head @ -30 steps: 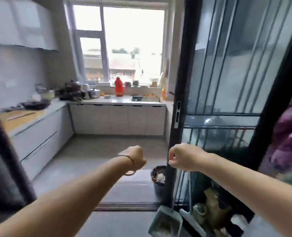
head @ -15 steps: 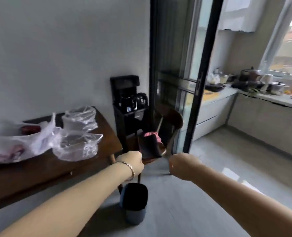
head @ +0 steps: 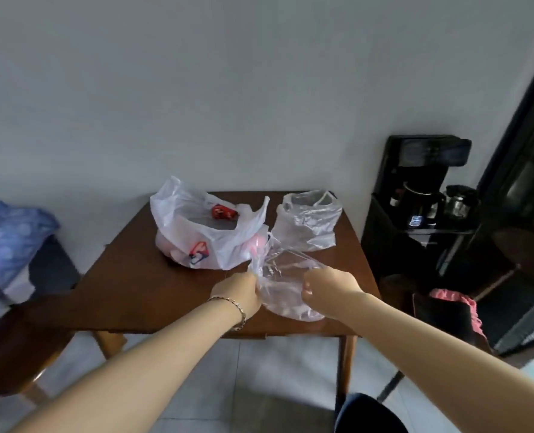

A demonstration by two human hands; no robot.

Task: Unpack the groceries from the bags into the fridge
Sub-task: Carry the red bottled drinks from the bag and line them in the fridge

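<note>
Three plastic bags lie on a brown wooden table (head: 140, 292). A white printed bag (head: 203, 232) at the back holds a red packet (head: 223, 211) and pale items. A clear bag (head: 308, 221) stands behind on the right. A second clear bag (head: 283, 285) lies near the front edge. My left hand (head: 239, 290) grips this bag's left side and my right hand (head: 328, 287) grips its right side, both with curled fingers. What is inside it is too blurred to tell. No fridge is in view.
A black drinks stand (head: 422, 195) with kettles is right of the table. A dark chair with a pink cloth (head: 456, 304) stands at the right, a dark bin (head: 368, 414) below. Blue bedding (head: 6, 245) lies at the left. A black door frame (head: 522, 126) rises at the far right.
The view has swung left from the kitchen doorway to the table. Both hands, held out as empty fists before, now grip the near clear bag.
</note>
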